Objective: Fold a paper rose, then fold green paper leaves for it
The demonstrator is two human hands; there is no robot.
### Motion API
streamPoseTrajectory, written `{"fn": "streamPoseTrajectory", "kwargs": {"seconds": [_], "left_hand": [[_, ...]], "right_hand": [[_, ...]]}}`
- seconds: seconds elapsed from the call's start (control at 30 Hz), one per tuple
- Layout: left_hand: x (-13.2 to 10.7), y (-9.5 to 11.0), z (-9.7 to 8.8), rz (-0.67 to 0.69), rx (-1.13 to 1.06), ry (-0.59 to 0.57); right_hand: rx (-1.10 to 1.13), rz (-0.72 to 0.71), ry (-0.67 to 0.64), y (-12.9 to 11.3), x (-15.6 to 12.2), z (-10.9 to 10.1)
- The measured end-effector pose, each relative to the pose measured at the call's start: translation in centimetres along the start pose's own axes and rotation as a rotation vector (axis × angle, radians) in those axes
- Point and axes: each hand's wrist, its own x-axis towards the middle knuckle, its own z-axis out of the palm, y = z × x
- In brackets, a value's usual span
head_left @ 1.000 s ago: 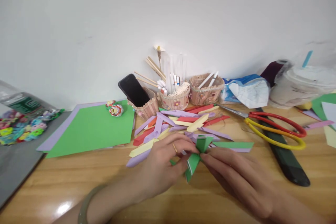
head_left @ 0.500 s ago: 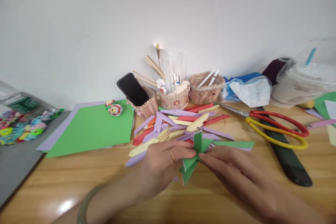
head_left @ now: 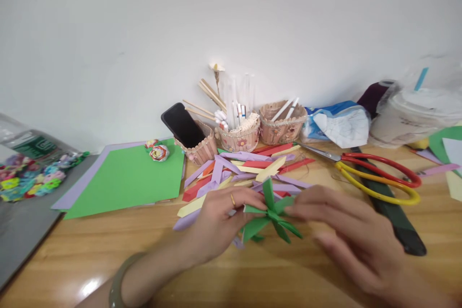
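A green folded paper star (head_left: 269,214) with several pointed strips sits low over the wooden table (head_left: 144,255). My left hand (head_left: 220,224), with a ring on one finger, pinches its left side. My right hand (head_left: 346,231) grips its right side with fingertips near the centre; this hand is slightly blurred. Just behind the hands lies a loose pile of purple, yellow and red paper strips (head_left: 238,168).
Green and purple paper sheets (head_left: 126,178) lie at the left, with a small paper rose (head_left: 159,152). Craft-stick baskets (head_left: 240,137) with pens and a black phone (head_left: 182,125) stand at the wall. Red-and-yellow scissors (head_left: 375,175), a tissue pack (head_left: 341,125) and a lidded cup (head_left: 415,113) are at the right.
The green paper piece has been turned and opened out into a flatter star between both hands. My right hand has shifted up and to the right.
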Motion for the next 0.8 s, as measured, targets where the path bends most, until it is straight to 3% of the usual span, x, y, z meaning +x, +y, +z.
{"fn": "streamPoseTrajectory", "kwargs": {"seconds": [0.1,0.23,0.33,0.5,0.6,0.73,0.8], "left_hand": [[0.5,0.3,0.0,-0.143,-0.123,-0.028],[0.7,-0.1,0.3,-0.307,-0.230,-0.111],[0.5,-0.5,0.5,-0.388,-0.280,-0.171],[0.2,-0.3,0.3,-0.412,-0.439,-0.151],[-0.1,0.4,0.5,-0.325,-0.257,-0.045],[-0.8,0.9,1.2,0.162,0.213,0.123],[-1.0,0.8,1.6,0.281,0.299,0.120]], "right_hand": [[0.131,0.304,0.065,0.0,1.0,-0.1],[0.349,0.587,-0.115,-0.2,1.9,0.5],[0.410,0.662,-0.173,-0.5,2.0,1.0],[0.315,0.633,-0.070,-1.0,1.8,1.2],[0.276,0.581,-0.015,-1.1,1.6,1.2],[0.273,0.648,0.038,-1.1,1.5,1.3],[0.354,0.732,0.032,-0.9,1.5,1.4]]}}
